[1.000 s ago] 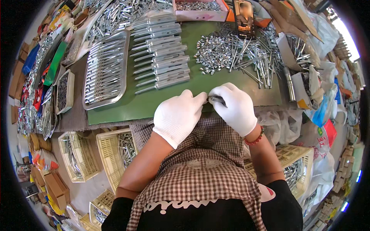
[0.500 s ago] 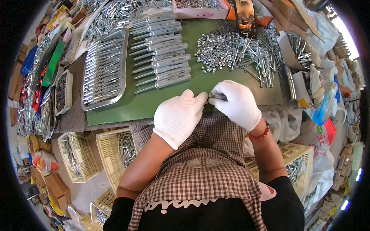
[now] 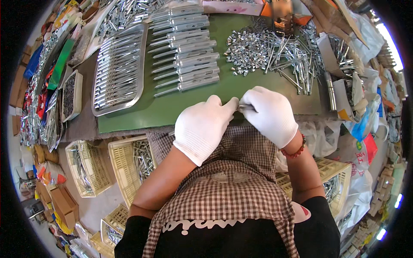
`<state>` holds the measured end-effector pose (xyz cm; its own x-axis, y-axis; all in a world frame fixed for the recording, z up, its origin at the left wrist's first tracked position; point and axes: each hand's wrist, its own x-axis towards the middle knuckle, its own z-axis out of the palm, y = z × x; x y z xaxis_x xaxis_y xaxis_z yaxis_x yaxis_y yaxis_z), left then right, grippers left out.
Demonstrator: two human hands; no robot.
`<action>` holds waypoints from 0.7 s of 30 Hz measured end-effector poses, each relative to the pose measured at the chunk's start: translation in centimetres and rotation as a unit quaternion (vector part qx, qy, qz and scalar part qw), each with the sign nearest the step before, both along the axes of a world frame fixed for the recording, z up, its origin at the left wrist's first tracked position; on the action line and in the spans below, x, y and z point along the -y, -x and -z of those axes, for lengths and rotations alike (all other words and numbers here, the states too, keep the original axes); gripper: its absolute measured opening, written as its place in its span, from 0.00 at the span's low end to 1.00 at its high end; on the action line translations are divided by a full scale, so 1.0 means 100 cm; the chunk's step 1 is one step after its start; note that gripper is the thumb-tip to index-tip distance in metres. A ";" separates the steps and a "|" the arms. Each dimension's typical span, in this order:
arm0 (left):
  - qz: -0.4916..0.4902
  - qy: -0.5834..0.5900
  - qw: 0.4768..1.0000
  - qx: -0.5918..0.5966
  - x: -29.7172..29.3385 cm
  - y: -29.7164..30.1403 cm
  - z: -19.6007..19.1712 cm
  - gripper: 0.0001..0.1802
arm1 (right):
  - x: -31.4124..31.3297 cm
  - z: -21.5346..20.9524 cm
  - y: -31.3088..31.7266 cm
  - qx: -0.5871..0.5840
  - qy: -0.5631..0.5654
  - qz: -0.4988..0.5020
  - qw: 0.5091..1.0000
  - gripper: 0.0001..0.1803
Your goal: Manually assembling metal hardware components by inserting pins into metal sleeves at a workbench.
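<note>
Both hands wear white knit gloves and meet at the table's near edge. In the curled fingers of my right hand is a short grey metal piece, its end pointing toward the left fingertips. My left hand is closed, thumb and forefinger pinched together at that piece; what lies inside its grip is hidden. A bit of metal shows beside the left wrist. Beyond the hands, several metal sleeve-and-rod assemblies lie in a column on the green mat.
A steel tray of metal rods stands left. Small metal nuts and loose rods are heaped right, near a phone and a metal tube. Plastic crates of parts sit below the table.
The view has shifted slightly, so the table's contents appear a little higher and farther right. Both hands stay together, gripping as before.
</note>
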<state>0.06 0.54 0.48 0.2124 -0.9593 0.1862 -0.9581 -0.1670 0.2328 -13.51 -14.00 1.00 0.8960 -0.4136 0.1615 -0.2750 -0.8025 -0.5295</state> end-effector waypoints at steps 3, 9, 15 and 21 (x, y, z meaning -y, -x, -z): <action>-0.009 -0.021 1.000 0.003 0.001 0.003 0.001 0.18 | 0.006 0.005 0.000 0.015 -0.038 0.004 0.999 0.09; 0.005 -0.028 0.999 -0.019 0.002 -0.001 0.005 0.16 | 0.008 0.004 -0.001 0.070 -0.131 0.042 0.988 0.10; 0.002 -0.029 1.000 -0.005 0.003 0.000 -0.001 0.14 | -0.001 0.018 -0.034 0.390 -0.674 0.046 0.625 0.29; 0.019 -0.028 0.999 -0.010 0.007 -0.002 0.003 0.09 | -0.008 0.035 -0.043 0.432 -0.635 -0.023 0.640 0.30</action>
